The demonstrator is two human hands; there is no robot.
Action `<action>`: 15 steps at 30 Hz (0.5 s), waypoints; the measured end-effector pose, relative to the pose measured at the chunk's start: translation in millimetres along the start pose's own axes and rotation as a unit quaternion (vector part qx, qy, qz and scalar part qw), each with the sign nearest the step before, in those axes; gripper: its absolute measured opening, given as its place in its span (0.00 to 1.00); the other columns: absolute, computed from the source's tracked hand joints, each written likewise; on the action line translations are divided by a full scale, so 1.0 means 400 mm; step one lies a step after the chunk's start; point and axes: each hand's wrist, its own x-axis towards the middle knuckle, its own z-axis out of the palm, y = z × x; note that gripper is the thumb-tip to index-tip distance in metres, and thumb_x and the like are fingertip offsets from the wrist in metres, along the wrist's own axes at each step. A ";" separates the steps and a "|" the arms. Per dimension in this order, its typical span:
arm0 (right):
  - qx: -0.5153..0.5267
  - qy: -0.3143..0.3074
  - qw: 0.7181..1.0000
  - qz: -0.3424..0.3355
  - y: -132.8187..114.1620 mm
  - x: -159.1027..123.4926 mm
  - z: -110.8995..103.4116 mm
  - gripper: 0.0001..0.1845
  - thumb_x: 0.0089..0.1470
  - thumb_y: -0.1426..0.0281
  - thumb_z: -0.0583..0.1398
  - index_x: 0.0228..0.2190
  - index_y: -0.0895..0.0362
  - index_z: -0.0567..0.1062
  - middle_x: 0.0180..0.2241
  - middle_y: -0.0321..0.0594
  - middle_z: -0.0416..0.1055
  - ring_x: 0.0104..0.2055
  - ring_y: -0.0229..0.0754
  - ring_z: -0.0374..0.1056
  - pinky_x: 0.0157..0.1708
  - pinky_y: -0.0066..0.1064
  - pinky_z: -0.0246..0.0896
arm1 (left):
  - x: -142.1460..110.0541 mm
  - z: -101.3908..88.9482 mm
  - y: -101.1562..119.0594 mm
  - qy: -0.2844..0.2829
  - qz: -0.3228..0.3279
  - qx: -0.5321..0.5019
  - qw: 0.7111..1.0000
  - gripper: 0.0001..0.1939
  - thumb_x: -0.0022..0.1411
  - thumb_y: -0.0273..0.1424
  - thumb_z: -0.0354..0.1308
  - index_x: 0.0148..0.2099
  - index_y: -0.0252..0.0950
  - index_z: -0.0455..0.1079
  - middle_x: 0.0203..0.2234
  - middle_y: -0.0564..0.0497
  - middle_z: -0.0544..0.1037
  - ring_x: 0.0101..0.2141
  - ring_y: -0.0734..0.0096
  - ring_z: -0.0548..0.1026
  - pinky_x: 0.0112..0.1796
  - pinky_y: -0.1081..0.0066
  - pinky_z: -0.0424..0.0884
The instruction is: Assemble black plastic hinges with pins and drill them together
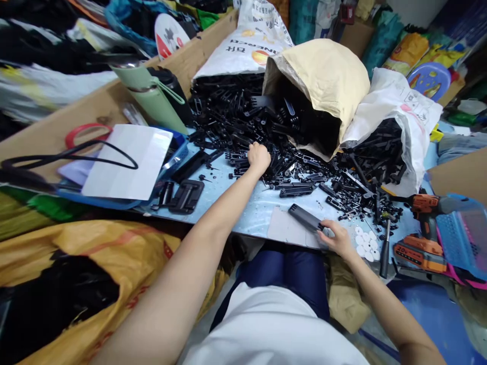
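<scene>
My left hand reaches into the front of a heap of black plastic parts, its fingers curled down. What they pinch, if anything, is hidden behind the hand. Near the table's front edge, my right hand grips one end of a long dark grey plastic piece. That piece lies slanted over a pale flat sheet. Between the two hands lie loose black bar-shaped parts. Small screws and fittings are scattered farther right, beside several white discs.
An orange cordless drill and a black-handled screwdriver lie at the right. Open sacks, one beige and one white, hold more black parts. A green flask and a blue tray stand at the left.
</scene>
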 end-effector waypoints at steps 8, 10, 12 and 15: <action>-0.079 -0.099 0.990 0.057 -0.068 0.073 0.065 0.18 0.53 0.66 0.55 0.45 0.58 0.70 0.45 0.52 0.70 0.49 0.51 0.65 0.47 0.45 0.62 | -0.068 -0.069 -0.024 0.073 -0.009 -0.043 0.996 0.12 0.58 0.29 0.51 0.44 0.28 0.64 0.42 0.35 0.70 0.48 0.50 0.66 0.48 0.54 0.62; -0.066 -0.130 0.989 0.036 -0.080 0.102 0.080 0.20 0.52 0.71 0.54 0.48 0.58 0.69 0.47 0.51 0.70 0.50 0.50 0.64 0.48 0.46 0.59 | -0.115 -0.085 -0.054 0.119 0.020 -0.128 0.984 0.12 0.60 0.36 0.51 0.42 0.33 0.63 0.39 0.41 0.72 0.45 0.56 0.69 0.47 0.58 0.64; -0.046 -0.172 0.984 -0.012 -0.078 0.115 0.079 0.23 0.49 0.78 0.53 0.47 0.55 0.70 0.47 0.46 0.70 0.52 0.48 0.63 0.53 0.49 0.53 | -0.173 -0.092 -0.080 0.159 0.053 -0.225 0.960 0.14 0.61 0.40 0.50 0.41 0.35 0.61 0.36 0.45 0.72 0.41 0.63 0.71 0.45 0.63 0.66; -0.050 -0.201 0.977 -0.043 -0.067 0.113 0.063 0.24 0.47 0.82 0.51 0.41 0.52 0.74 0.49 0.41 0.68 0.56 0.46 0.58 0.57 0.49 0.44 | -0.272 -0.084 -0.099 0.149 0.089 -0.337 0.925 0.18 0.61 0.45 0.48 0.42 0.35 0.60 0.31 0.49 0.72 0.33 0.71 0.73 0.37 0.69 0.69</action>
